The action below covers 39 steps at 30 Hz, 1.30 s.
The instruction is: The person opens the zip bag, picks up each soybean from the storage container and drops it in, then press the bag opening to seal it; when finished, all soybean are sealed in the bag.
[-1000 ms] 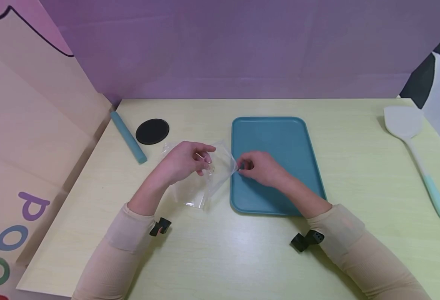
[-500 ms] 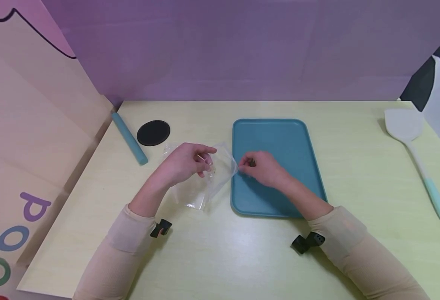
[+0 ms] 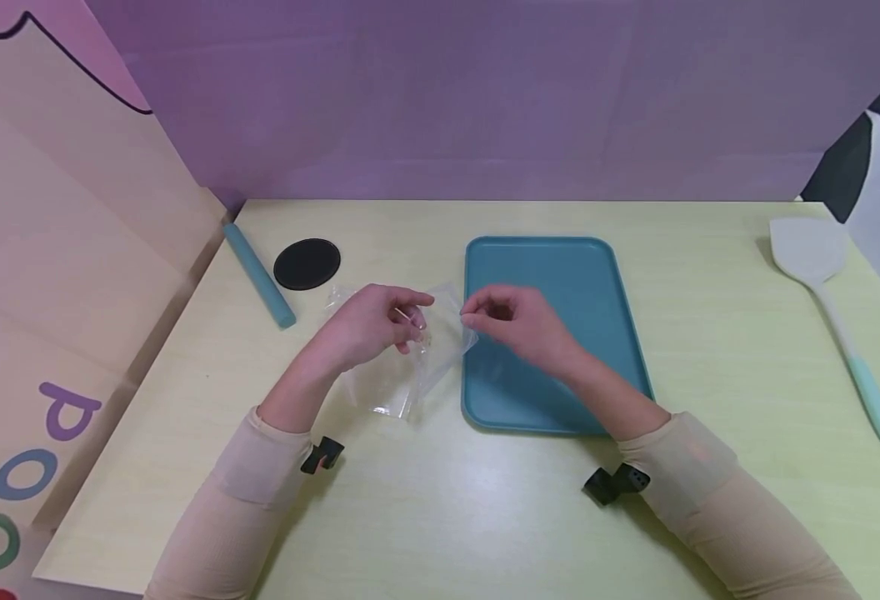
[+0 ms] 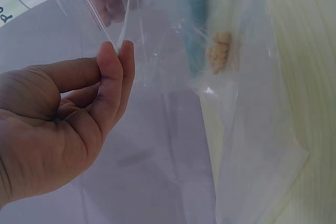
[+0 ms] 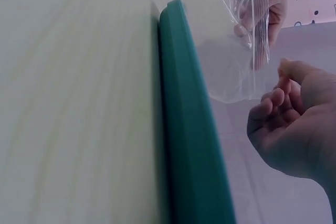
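A clear zip-lock bag (image 3: 443,354) hangs from my left hand (image 3: 380,325), whose thumb and fingers pinch it near the zip strip. In the left wrist view a small tan lumpy piece (image 4: 219,52) shows through the plastic; it seems to lie inside the bag. My right hand (image 3: 518,325) is close to the bag's right side, over the left part of a blue-green tray (image 3: 560,258). Its thumb and index fingertips meet and the other fingers curl. In the right wrist view the right hand (image 5: 296,114) shows nothing between its fingertips, just beside the bag's edge.
A black round disc (image 3: 307,264) and a blue-green rod (image 3: 260,275) lie at the table's back left. On the right rests a turner (image 3: 837,325) with a white blade and mint handle. A purple panel (image 3: 485,100) stands behind the table.
My right hand has left the bag's right corner and shifted up and slightly left. My left hand keeps its pinch on the bag, almost still.
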{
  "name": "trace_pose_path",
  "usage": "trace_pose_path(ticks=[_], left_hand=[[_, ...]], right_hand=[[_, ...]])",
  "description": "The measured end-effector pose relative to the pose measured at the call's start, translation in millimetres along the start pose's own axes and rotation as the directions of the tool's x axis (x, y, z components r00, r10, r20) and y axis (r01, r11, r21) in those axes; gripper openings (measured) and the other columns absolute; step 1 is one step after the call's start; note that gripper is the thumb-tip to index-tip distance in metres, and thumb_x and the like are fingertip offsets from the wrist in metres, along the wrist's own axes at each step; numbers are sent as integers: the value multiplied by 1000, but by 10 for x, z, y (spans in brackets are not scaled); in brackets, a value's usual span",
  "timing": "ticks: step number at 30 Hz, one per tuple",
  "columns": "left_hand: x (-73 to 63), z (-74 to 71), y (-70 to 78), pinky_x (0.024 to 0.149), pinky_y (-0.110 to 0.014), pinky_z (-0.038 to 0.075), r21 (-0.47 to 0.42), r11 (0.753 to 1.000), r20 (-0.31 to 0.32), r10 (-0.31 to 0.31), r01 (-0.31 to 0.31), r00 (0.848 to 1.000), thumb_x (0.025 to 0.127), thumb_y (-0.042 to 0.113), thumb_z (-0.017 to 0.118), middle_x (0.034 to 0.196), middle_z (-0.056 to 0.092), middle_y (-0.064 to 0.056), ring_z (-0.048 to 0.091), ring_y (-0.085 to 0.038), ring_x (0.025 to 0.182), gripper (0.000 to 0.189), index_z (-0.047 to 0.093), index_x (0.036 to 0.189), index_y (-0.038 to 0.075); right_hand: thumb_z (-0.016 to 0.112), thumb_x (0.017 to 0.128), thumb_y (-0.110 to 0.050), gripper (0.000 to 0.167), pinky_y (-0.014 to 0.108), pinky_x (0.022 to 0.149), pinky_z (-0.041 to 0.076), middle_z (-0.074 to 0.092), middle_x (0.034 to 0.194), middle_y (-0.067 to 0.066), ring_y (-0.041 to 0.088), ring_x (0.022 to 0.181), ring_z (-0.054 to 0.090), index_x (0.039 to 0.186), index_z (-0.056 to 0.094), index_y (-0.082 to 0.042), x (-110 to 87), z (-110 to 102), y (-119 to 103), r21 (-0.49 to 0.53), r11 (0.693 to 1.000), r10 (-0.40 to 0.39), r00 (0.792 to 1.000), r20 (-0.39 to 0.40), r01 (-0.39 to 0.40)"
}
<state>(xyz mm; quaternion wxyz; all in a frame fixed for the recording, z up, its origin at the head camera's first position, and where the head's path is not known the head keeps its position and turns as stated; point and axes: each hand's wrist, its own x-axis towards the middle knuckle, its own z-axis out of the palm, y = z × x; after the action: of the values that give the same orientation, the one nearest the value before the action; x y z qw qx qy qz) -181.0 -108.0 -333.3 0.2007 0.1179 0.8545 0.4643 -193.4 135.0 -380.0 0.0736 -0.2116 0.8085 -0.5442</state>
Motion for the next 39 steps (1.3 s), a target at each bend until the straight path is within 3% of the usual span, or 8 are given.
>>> trace_pose_path(ticks=[6,12,15,20,24,30,39], left_hand=[[8,3,-1,87,-46,57,1,1000,4,-4,4,1000,96,-2,64,100,65,-10,67,-24,78,45,59,140,6],[8,-2,7,87,-46,57,7,1000,8,2,-2,1000,96,-2,65,100,65,-10,67,-24,78,46,59,141,5],[3,-6,8,87,-46,57,6,1000,7,7,-7,1000,96,-2,65,99,65,-10,67,-23,79,45,59,140,5],[7,-9,3,87,-47,57,-3,1000,1,9,-9,1000,96,-2,65,98,65,-11,67,-24,78,44,60,139,5],[13,-8,-6,87,-47,57,-6,1000,2,8,-8,1000,96,-3,65,98,65,-11,67,-25,77,45,59,140,3],[9,-5,-3,87,-46,57,-8,1000,-4,2,-2,1000,96,-2,65,98,65,-11,67,-25,77,44,59,140,4],[-1,2,6,86,-47,57,-5,1000,-5,-4,4,1000,96,-3,65,99,64,-11,67,-24,77,44,60,139,5]], right_hand=[[73,95,-18,14,29,60,43,57,77,7,23,72,52,104,73,-7,-7,10,-3,-48,999,21,995,96,-16],[74,94,-20,16,29,59,41,56,77,5,23,72,52,105,75,-8,6,9,16,-101,994,49,990,131,-36],[73,96,-21,18,29,62,44,60,82,9,26,76,54,108,74,-7,13,6,23,-77,996,54,992,114,-45],[66,100,-23,25,29,64,48,62,92,17,26,77,54,114,70,-3,25,-17,50,-26,998,50,999,-10,-51],[65,101,-22,22,31,65,48,63,94,14,24,77,54,111,71,-4,43,-35,98,-101,992,69,997,-41,-73],[66,99,-15,14,35,69,48,64,93,7,24,83,56,109,72,-6,61,-48,177,-250,963,114,993,36,-101],[67,95,-8,16,33,66,45,61,83,6,22,74,53,111,69,-4,123,-11,259,-343,934,131,988,76,-98]])
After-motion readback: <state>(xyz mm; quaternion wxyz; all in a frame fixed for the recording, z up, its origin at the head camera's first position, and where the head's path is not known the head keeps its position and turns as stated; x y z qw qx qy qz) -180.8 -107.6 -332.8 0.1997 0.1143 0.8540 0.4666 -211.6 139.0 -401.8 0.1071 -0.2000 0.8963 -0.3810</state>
